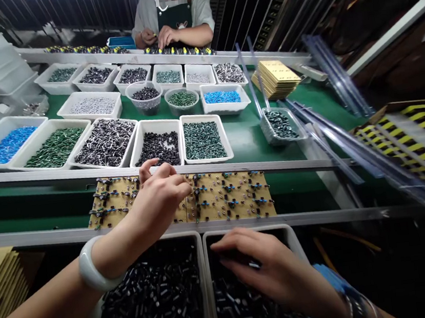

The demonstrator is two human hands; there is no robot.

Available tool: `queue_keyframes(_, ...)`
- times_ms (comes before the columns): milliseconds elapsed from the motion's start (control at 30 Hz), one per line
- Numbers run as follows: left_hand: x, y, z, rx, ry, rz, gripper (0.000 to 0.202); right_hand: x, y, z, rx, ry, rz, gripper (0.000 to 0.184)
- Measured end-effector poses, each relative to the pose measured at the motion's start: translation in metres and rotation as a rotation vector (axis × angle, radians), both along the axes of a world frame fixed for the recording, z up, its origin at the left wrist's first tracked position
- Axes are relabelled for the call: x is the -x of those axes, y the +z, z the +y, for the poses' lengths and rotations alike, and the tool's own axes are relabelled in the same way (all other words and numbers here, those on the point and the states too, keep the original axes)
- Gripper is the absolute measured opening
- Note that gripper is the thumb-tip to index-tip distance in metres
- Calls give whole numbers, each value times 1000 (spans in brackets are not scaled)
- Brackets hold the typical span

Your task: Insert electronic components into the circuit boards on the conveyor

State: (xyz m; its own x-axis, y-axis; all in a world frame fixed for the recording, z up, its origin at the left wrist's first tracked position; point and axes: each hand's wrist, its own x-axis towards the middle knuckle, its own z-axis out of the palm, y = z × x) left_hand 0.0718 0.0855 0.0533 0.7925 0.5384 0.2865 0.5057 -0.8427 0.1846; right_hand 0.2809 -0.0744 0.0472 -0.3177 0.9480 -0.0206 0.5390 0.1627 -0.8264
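Tubs (203, 284) of black parts (155, 295) sit nearest, likely for short reaches; the right hand (265, 258), grip apart, is over one. The left hand (164, 190), grip unclear, is above boards (216, 192) between guiding rails (294, 163).

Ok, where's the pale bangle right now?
In the head view, lower left: the bangle is around the left wrist, just behind the left hand that's over the boards.
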Motion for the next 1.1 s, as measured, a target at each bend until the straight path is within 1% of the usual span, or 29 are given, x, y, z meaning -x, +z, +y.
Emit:
queue_keyframes(100, 9, 10, -13, -4, -28, -53, 19, -4, 3, 7, 168, -166, 138, 27)
queue_keyframes(167, 18, 12, -30, 36, -93, -47, 17, -6, 3, 10, 263, -258, 203, 27)
queue_keyframes(233, 26, 4, -51, 104, -221, 13, 3, -7, 2, 13, 286, -282, 224, 24)
queue_keyframes(267, 30, -4, -63, 113, -297, 41, 13, -6, 1, 15, 277, -278, 208, 23)
queue_keyframes(300, 34, -14, -74, 112, -364, 93, 20, -5, 1, 18, 259, -269, 179, 23)
queue_keyframes(333, 37, -25, -84, 110, -394, 185, 22, -3, 1, 21, 235, -259, 145, 23)
queue_keyframes(367, 41, -36, -93, 89, -420, 225, 26, -1, 1, 24, 203, -247, 112, 22)
queue_keyframes(433, 47, -56, -106, 93, -437, 265, 26, 3, 0, 33, 94, -219, 45, 18)
queue_keyframes(500, 53, -70, -112, 113, -442, 259, 27, 7, -1, 43, -78, -186, -30, 12)
queue_keyframes(567, 58, -75, -114, 131, -433, 243, 27, 10, -3, 53, -260, -125, -126, 11)
queue_keyframes(600, 60, -75, -114, 140, -428, 234, 25, 12, -4, 57, -332, -89, -179, 12)
queue_keyframes(667, 63, -71, -114, 170, -422, 215, 21, 13, -4, 63, -428, -3, -294, 16)
queue_keyframes(767, 65, -66, -115, 206, -423, 195, 20, 14, -2, 68, -492, 117, -488, 17)
queue_keyframes(867, 64, -66, -117, 210, -416, 184, 21, 14, 5, 70, -483, 202, -639, 21)
queue_keyframes(967, 62, -64, -116, 188, -420, 167, 20, 16, 13, 73, -425, 265, -729, 20)
queue_keyframes(1033, 61, -56, -111, 167, -423, 148, 19, 16, 18, 76, -392, 301, -761, 20)
queue_keyframes(1100, 63, -43, -103, 170, -413, 120, 16, 16, 22, 78, -371, 335, -776, 22)
